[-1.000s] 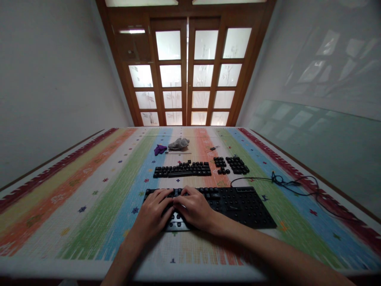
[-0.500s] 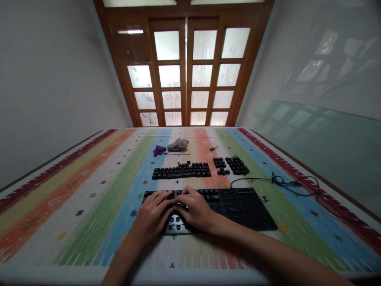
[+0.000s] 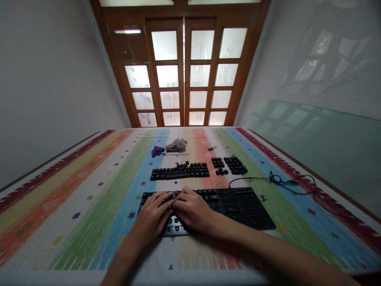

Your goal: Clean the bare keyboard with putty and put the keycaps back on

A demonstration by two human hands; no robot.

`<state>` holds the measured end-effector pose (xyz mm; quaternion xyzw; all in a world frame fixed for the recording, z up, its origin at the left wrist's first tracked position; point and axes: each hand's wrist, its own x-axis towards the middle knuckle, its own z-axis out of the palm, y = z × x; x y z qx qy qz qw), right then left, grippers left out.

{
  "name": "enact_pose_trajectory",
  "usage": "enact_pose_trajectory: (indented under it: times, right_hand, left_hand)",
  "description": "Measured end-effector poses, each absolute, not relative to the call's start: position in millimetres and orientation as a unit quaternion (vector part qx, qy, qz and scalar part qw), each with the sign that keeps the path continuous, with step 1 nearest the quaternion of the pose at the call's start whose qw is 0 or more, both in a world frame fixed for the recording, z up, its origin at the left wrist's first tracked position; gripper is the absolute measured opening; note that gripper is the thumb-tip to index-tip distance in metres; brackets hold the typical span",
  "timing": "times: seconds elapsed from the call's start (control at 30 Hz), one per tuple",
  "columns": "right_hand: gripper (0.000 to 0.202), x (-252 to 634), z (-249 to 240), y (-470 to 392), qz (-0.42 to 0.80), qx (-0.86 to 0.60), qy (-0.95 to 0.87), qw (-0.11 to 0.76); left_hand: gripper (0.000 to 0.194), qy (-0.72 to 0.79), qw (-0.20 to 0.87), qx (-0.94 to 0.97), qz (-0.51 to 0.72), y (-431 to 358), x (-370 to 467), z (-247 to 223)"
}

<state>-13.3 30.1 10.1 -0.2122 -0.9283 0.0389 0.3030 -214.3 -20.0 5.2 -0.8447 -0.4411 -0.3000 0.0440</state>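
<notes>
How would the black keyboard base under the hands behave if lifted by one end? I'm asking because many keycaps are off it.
The keyboard base looks like a flat, thin plastic slab, so probably stiff and light. Its cable trails coiled to the right and would likely drag. Both the left hand and right hand rest on it; the seated caps may pop loose.

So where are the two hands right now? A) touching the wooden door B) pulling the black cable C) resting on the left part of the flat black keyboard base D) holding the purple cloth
C: the left hand and right hand lie side by side on the left part of the flat black keyboard base, far from the small purple cloth and the tangled black cable.
</notes>
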Motion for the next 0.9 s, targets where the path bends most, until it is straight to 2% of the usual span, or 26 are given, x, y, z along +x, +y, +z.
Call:
enact_pose_trajectory:
  times: [0.33, 0.9]
  right_hand:
    - [0.011, -14.9, 8.6, 29.6, 0.107, -0.229, -0.918, 0.306]
    - [0.008, -21.1, 8.3, 30.3, 0.112, -0.243, -0.916, 0.299]
  left_hand:
    - [0.021, -0.437, 0.022, -0.837, -0.327, -20.2, -214.5, 6.0]
    - [0.022, -0.437, 0.020, -0.831, -0.343, -22.0, -214.1, 5.9]
